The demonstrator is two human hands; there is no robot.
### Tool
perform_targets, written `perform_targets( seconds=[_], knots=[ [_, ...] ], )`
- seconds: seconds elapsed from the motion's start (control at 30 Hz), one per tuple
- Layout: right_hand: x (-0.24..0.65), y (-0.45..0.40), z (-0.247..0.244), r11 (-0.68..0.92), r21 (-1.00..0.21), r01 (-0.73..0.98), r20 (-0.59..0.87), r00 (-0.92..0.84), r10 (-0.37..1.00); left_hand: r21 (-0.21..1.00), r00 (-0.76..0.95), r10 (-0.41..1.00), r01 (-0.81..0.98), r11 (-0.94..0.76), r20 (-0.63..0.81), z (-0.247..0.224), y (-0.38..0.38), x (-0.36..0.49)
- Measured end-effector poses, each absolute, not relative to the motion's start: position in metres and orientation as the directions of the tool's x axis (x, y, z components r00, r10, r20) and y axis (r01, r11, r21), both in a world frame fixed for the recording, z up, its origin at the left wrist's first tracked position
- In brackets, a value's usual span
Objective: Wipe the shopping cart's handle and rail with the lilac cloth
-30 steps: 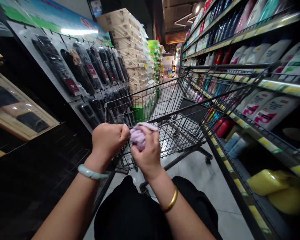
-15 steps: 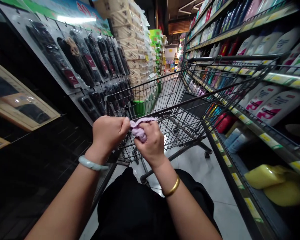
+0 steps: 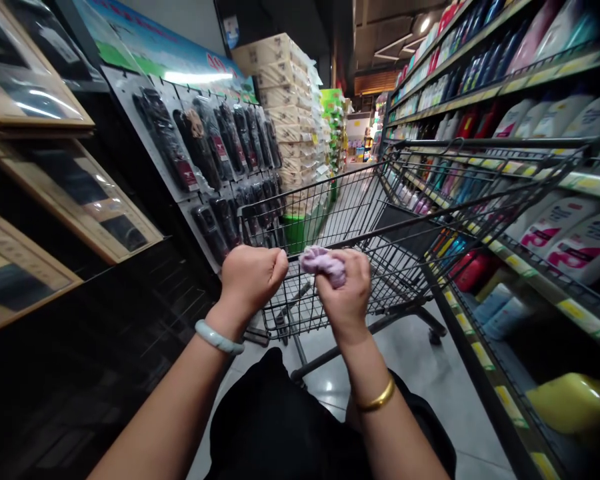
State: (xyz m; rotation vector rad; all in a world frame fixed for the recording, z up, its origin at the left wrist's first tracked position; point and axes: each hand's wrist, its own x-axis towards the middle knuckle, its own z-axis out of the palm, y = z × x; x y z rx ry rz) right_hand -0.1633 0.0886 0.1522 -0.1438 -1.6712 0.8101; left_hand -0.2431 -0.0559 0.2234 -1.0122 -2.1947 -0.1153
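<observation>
My right hand (image 3: 347, 290) is closed round a crumpled lilac cloth (image 3: 320, 262), which bulges out to the left of the fingers. The cloth is just above the near top rail of a black wire shopping cart (image 3: 405, 230); I cannot tell whether it touches the wire. Left of it, my left hand (image 3: 253, 275) is a fist at the near corner of the cart, wrapped over the rim, with its fingertips hidden from me. A gap separates the two hands. A pale bangle (image 3: 219, 338) circles my left wrist, a gold one (image 3: 377, 395) my right.
Shelves of bottles (image 3: 575, 247) line the right side, close to the cart. Packaged dark goods (image 3: 220, 143) hang on a rack at left, beside framed boxes (image 3: 80, 193). Stacked cartons (image 3: 290, 113) stand beyond. The tiled floor (image 3: 430, 373) runs under the cart.
The view has shifted, so everything sits further right and lower. My right hand and the cloth have drawn away from my left fist, which keeps its place at the cart's corner.
</observation>
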Motion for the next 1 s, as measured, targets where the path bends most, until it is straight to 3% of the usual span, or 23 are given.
perform_targets(
  seconds=[0.1,0.27,0.47,0.87,1.0],
  knots=[
    [-0.162,0.091,0.155,0.738,-0.606,-0.297,0.795,-0.248,0.553,-0.202,-0.426,0.626,0.699,0.687,0.653,0.223,-0.055,-0.243],
    [-0.165,0.069,0.15,0.753,-0.542,-0.374,0.821,-0.43,0.377,-0.203,-0.419,0.605,0.684,0.701,0.677,0.221,-0.055,-0.246],
    [-0.165,0.082,0.151,0.758,-0.584,-0.288,0.802,-0.346,0.487,-0.214,-0.403,0.618,0.695,0.687,0.675,0.221,-0.058,-0.247],
    [-0.166,0.06,0.145,0.784,-0.515,-0.345,0.829,-0.434,0.354,-0.149,-0.446,0.581,0.692,0.706,0.681,0.223,-0.058,-0.247],
    [-0.165,0.083,0.153,0.742,-0.581,-0.333,0.811,-0.314,0.494,-0.15,-0.44,0.598,0.708,0.69,0.67,0.224,-0.057,-0.245]
  ],
)
